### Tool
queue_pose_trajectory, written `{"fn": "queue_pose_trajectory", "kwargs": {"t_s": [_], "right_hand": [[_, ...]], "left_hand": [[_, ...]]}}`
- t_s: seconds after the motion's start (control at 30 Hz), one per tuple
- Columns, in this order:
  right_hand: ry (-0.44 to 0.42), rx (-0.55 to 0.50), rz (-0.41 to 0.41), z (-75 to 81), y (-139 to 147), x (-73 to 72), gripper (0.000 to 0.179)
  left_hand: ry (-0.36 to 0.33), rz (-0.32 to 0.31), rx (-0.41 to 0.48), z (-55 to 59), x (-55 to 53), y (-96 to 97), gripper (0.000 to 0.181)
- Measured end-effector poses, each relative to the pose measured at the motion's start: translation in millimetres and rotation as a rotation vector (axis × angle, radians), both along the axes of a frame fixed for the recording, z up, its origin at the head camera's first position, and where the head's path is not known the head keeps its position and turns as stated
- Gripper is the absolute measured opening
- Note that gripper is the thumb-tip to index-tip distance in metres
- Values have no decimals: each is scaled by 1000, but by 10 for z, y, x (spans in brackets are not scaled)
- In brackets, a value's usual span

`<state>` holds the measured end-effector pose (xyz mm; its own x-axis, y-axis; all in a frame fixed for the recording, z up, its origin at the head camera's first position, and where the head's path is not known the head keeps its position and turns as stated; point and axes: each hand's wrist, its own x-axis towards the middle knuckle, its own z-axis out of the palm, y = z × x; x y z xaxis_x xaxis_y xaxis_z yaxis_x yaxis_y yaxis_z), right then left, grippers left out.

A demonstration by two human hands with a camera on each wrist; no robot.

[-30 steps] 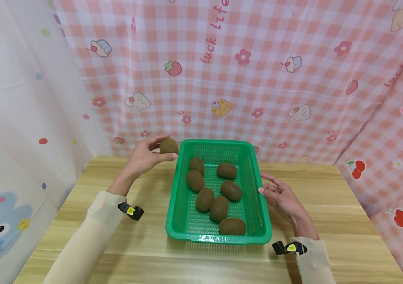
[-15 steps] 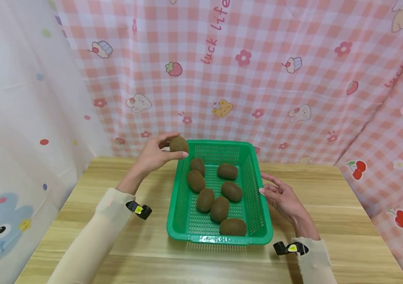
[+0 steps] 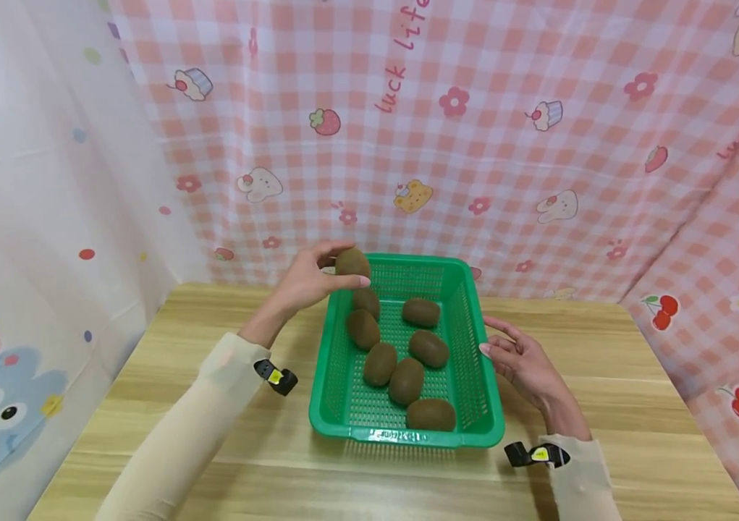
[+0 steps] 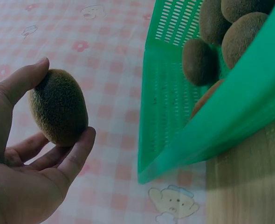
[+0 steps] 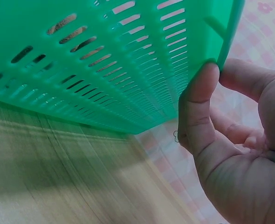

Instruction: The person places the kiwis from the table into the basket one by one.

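Observation:
My left hand [image 3: 309, 281] holds a brown, fuzzy kiwi [image 3: 352, 266] between thumb and fingers, over the far left corner of a green plastic basket [image 3: 406, 436]. In the left wrist view the thumb presses one end of this kiwi [image 4: 59, 107] and fingertips bear on the other. Several more kiwis [image 3: 429, 349] lie inside the basket, mostly along its left side and near end. My right hand [image 3: 525, 365] grips the basket's right rim, thumb and curled fingers at its edge; the right wrist view shows its fingertips [image 5: 205, 77] right at the rim.
The basket stands on a light wooden table [image 3: 245, 463]. Close behind the table hangs a pink checked curtain [image 3: 356, 166], with a white printed curtain [image 3: 37, 181] at the left. Black cameras [image 3: 276, 376] are strapped to both wrists.
My left hand has moved right with the kiwi, from just outside the basket's left rim to over its far left corner. The right hand has stayed at the right rim.

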<state>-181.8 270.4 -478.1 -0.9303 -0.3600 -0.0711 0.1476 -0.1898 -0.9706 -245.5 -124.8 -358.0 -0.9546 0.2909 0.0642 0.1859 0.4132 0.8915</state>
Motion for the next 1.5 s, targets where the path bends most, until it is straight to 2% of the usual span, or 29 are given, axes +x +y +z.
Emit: {"fn": "queue_pose_trajectory", "kwargs": {"t_s": [0.73,1.1,1.23,1.5], "right_hand": [[-7,-27,0,32,2,8,68],[-15,-6,-9,24,-6,1,67],[-10,-8,-9,19,-2,1,67],[-6,-22,4,3,3,3,66]], "left_hand": [[-11,-78,-72,-152,-228,408,73],[-87,-95,-152,-173,-210,503,79],[-86,-103,-185,-180,-201,512,79],[-73,-128,-158,-184,-160,432,65]]}}
